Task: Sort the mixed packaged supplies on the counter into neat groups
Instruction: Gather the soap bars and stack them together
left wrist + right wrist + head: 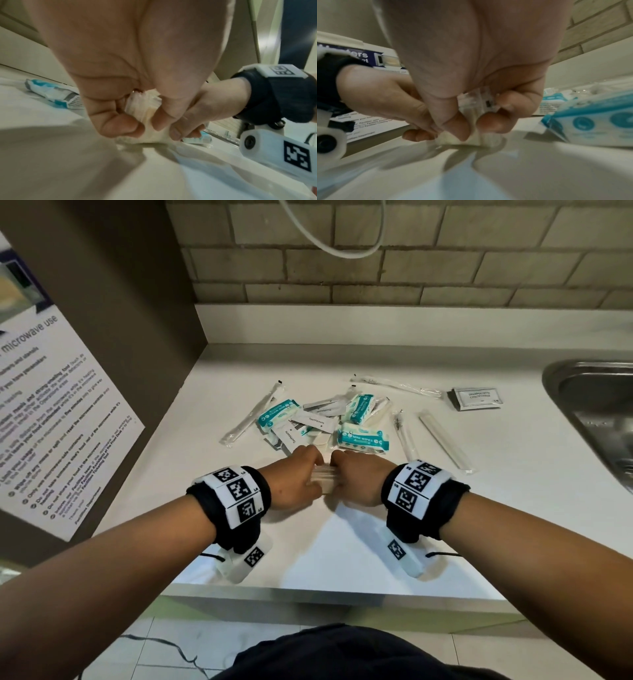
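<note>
Left hand [301,474] and right hand [356,477]: I note each grip pinches one end of the small clear-wrapped packet bundle [323,477], apparently squaring it on the white surface [342,529].

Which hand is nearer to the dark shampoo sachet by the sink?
Right. The right hand is on the sachet's side of the counter, though well short of the shampoo sachet. The left hand sits farther left; both hold a clear-wrapped bundle between them.

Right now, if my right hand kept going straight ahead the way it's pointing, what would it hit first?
Probably the nearest mini wipes pack, lying just beyond the right hand, which holds a clear packet together with the left hand. Depth is hard to judge here.
</note>
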A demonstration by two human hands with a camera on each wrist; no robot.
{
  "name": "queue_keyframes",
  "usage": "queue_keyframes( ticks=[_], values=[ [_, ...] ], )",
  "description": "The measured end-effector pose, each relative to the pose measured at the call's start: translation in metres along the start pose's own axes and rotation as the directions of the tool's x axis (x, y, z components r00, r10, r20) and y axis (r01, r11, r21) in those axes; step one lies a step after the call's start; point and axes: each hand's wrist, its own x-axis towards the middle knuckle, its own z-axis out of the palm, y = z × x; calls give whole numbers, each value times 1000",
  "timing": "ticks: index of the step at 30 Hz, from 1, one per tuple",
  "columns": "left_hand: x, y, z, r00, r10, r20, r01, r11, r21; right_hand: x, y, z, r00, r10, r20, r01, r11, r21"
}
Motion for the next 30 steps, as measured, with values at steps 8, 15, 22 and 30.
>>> queue_keyframes(
  ticks=[8, 15, 22, 30],
  values=[
    [19, 16, -40, 995, 50, -90, -70, 971, -230, -17, 34, -55, 998, -24, -55, 34, 983, 182],
    [64, 68, -65, 983, 113, -146, -159, 917, -366, -33, 94, -100, 991, 95, -98, -44, 901, 431],
    [139, 149, -46, 988, 155, -27, -152, 898, -412, -61, 192, -113, 965, 262, 3, -171, 621, 765],
    [215, 216, -1, 999, 42, 2, -38, 921, -388, -70, 282, -103, 895, 446, 7, -249, 488, 837]
  ],
)
